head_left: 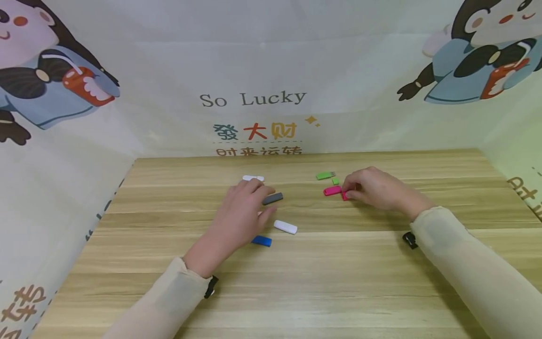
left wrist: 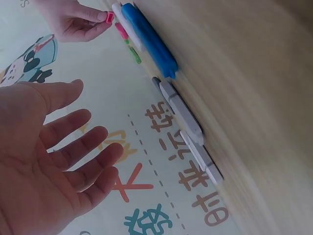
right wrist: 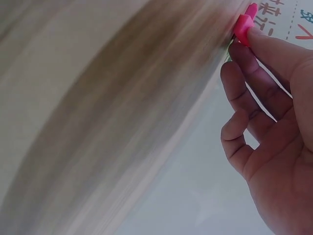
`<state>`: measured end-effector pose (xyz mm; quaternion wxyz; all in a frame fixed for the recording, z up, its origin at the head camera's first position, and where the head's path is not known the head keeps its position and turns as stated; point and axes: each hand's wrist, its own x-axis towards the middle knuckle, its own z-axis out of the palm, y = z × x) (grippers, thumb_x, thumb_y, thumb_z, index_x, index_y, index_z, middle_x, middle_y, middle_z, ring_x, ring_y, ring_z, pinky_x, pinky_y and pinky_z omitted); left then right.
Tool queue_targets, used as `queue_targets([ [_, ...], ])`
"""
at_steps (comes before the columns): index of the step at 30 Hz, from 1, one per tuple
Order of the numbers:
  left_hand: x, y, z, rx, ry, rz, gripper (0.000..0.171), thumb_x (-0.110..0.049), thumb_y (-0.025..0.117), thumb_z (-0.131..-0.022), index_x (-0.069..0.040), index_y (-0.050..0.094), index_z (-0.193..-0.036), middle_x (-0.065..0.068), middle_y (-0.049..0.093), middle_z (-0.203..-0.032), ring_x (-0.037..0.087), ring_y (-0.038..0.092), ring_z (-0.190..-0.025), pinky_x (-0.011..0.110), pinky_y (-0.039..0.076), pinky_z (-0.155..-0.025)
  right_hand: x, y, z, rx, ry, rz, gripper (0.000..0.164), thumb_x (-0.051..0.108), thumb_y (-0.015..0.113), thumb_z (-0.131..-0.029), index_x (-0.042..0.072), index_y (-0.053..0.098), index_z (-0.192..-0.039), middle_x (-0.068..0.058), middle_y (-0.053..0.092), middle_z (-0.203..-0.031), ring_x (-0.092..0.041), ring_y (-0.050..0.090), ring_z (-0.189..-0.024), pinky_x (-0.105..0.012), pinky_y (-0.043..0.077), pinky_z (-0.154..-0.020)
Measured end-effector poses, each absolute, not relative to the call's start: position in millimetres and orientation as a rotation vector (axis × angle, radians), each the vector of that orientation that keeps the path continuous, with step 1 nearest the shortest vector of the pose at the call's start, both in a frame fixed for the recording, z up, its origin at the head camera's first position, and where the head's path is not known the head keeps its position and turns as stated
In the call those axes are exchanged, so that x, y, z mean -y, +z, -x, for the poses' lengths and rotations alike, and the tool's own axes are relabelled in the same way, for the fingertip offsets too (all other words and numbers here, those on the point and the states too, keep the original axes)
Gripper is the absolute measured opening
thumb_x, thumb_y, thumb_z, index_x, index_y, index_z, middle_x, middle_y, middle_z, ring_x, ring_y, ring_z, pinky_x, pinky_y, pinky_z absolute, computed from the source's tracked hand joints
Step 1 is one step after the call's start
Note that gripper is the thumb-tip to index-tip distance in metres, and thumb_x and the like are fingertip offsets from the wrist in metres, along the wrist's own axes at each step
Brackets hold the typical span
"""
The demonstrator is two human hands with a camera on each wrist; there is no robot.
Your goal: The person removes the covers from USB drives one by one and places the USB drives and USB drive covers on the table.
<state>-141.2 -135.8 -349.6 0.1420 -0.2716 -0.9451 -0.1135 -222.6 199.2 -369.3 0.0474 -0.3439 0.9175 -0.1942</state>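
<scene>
Between thumb and fingertips, my right hand [head_left: 377, 189] pinches a small pink cap [head_left: 345, 196] close to the tabletop. Beside it lies a pink USB flash drive [head_left: 332, 190]. A green USB flash drive [head_left: 325, 175] with its metal plug showing lies just behind, near a loose green cap [head_left: 336, 181]. My left hand [head_left: 239, 209] hovers over the left group of sticks, its fingers spread and relaxed and its palm bare in the left wrist view. Around it lie a dark grey stick [head_left: 273, 198], a white stick [head_left: 285, 227] and a blue stick [head_left: 262, 241], the last partly hidden in the head view.
Another white stick [head_left: 253, 178] lies behind the left hand. All of these rest on a wood-grain tabletop [head_left: 338, 282]. A printed white cloth [head_left: 262, 61] hangs along the back edge and both sides.
</scene>
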Motion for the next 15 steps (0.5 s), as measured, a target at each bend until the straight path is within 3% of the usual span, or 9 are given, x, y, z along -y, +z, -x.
queue_targets([
  [15,143.4,-354.9,136.7,2.680,-0.379,0.794,0.030,-0.025,0.075,-0.089,-0.011,0.070,-0.115,0.000,0.061,-0.105,0.023,0.056,-0.099,0.042,0.045,-0.088,-200.0,-370.0,222.5,-2.797,-0.568,1.079,0.006,0.008,0.072,-0.090,0.011,0.076,-0.094,0.004,0.070,-0.091,-0.011,0.062,-0.081,-0.033,0.053,-0.074],
])
